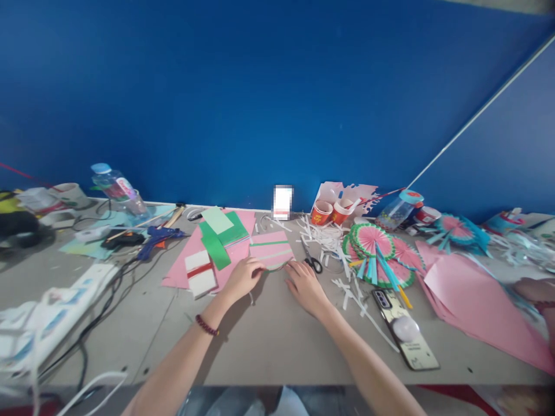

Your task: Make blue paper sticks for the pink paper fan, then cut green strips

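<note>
A pink paper with green and white stripes (pixel 273 248) lies in front of me on the grey table. At its near left corner my left hand (pixel 245 276) has its fingers closed in a pinch on the edge. My right hand (pixel 306 284) rests with its fingers stretched out at the near right corner, touching the paper. Black-handled scissors (pixel 315 264) lie just beyond the right hand. Left of the paper are green paper pieces (pixel 217 251) on a larger pink sheet (pixel 177 271), along with a white bundle with a red band (pixel 200 273).
White paper scraps (pixel 329 240) are strewn right of the scissors. Watermelon-patterned paper fans (pixel 373 241), a phone (pixel 407 332) and pink sheets (pixel 481 294) lie on the right. A blue glue gun (pixel 158 238), a power strip (pixel 65 312) and cables stand left. Another person's hand (pixel 533 289) shows far right.
</note>
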Demonstrator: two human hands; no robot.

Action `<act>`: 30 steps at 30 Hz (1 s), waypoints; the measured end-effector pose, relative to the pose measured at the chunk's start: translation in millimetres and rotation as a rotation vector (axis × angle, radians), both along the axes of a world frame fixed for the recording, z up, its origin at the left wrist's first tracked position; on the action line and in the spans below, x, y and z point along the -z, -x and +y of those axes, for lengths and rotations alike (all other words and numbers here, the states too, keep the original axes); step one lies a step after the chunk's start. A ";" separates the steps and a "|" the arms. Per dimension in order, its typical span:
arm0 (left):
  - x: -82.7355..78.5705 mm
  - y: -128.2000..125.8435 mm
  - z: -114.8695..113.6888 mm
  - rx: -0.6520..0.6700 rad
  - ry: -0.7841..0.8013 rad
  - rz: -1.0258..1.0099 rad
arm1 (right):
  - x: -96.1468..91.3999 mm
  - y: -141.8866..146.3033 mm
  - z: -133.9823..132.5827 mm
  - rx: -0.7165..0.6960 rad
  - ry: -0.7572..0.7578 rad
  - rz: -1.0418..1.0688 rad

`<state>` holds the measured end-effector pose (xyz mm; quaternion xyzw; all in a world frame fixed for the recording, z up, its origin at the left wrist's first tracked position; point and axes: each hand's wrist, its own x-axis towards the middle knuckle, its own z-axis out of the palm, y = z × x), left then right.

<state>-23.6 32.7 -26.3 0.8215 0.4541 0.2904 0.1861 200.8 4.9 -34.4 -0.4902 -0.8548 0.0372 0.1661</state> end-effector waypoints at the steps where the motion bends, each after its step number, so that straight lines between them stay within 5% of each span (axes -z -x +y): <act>1: -0.1 0.0 -0.1 -0.005 -0.001 -0.001 | -0.2 0.1 -0.2 0.002 0.001 -0.002; 30: 2.8 -3.9 -3.7 -0.036 0.006 0.089 | 2.9 0.8 0.2 0.022 -0.027 -0.054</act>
